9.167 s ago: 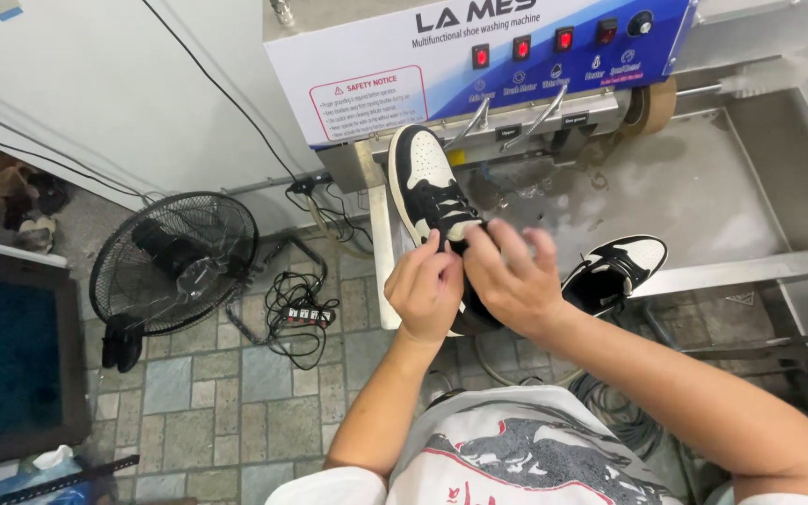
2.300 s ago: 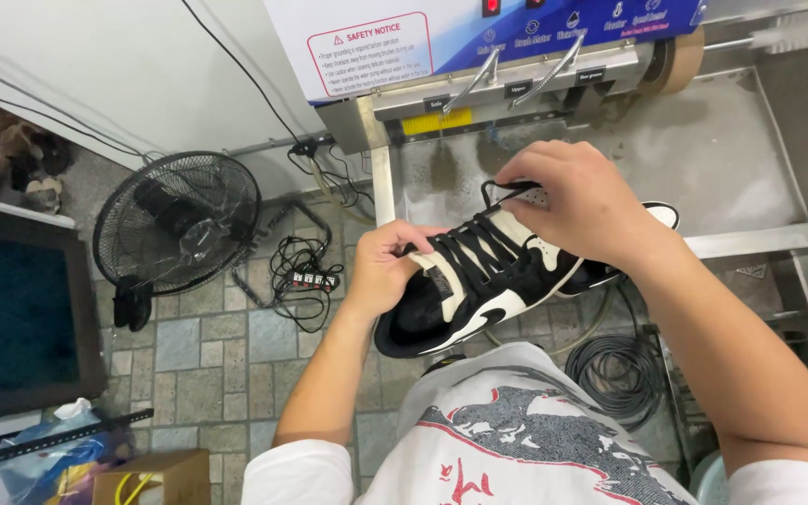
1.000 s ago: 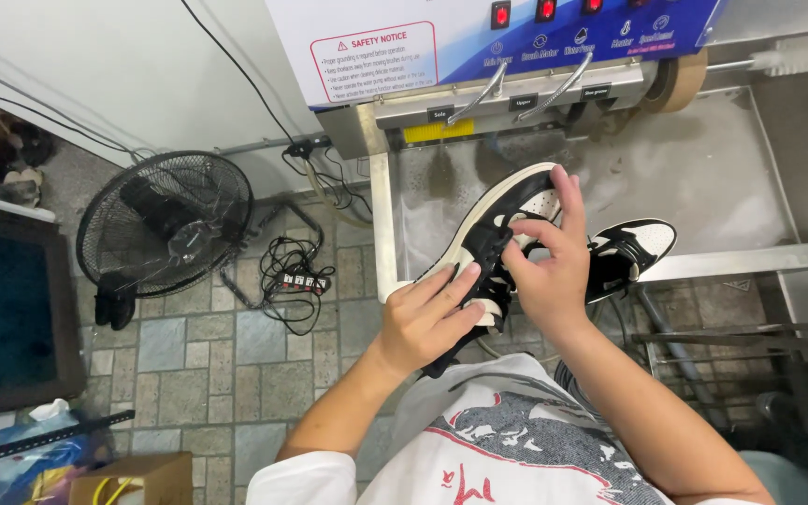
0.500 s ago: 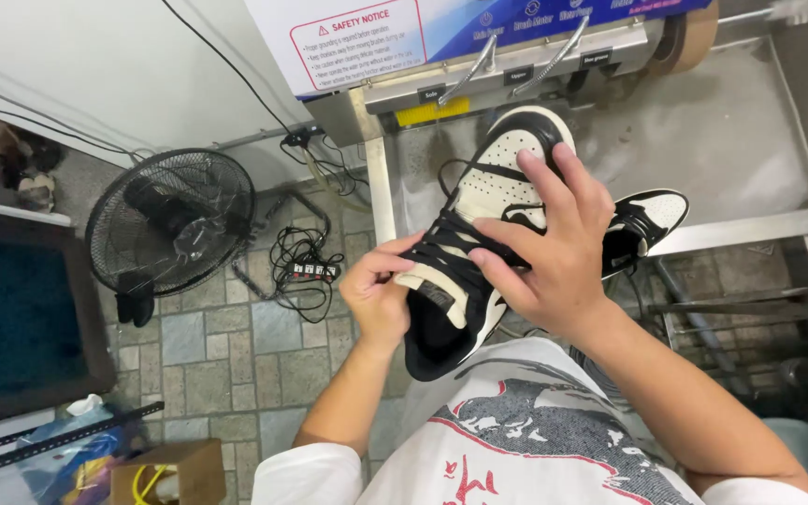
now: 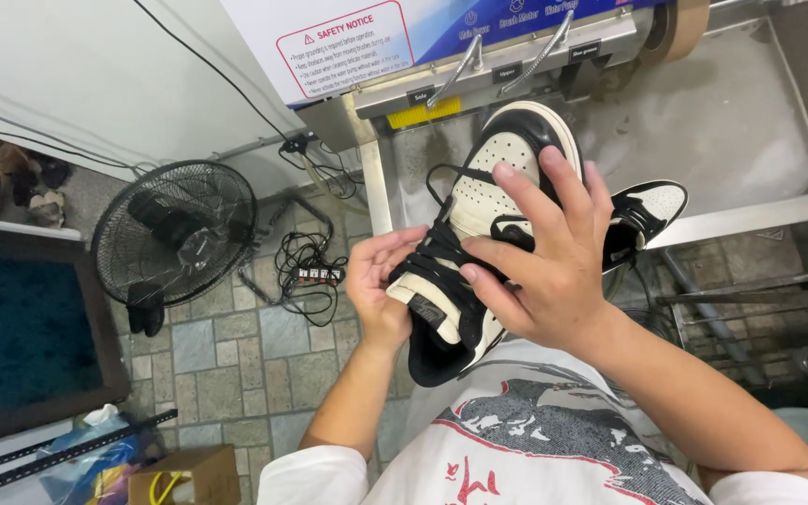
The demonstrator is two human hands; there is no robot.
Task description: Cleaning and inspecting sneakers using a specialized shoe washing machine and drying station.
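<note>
I hold a black and cream high-top sneaker (image 5: 493, 159) upright in front of my chest, toe pointing up toward the machine. My left hand (image 5: 378, 285) grips its collar and tongue on the left side. My right hand (image 5: 540, 252) lies across the black laces, fingers spread over the upper and pressing on it. A second matching sneaker (image 5: 645, 210) rests on the metal bench behind my right hand, partly hidden by it.
A shoe washing machine (image 5: 441, 56) with metal levers stands ahead above a steel tray (image 5: 750, 122). On the tiled floor to the left are a black fan (image 5: 175, 234), a power strip with cables (image 5: 315, 274), a dark blue mat (image 5: 21, 337) and a cardboard box (image 5: 189, 477).
The sneaker has been turned from lying sideways to standing toe-up and lifted closer to me. My right hand moved from the laces' end onto the upper.
</note>
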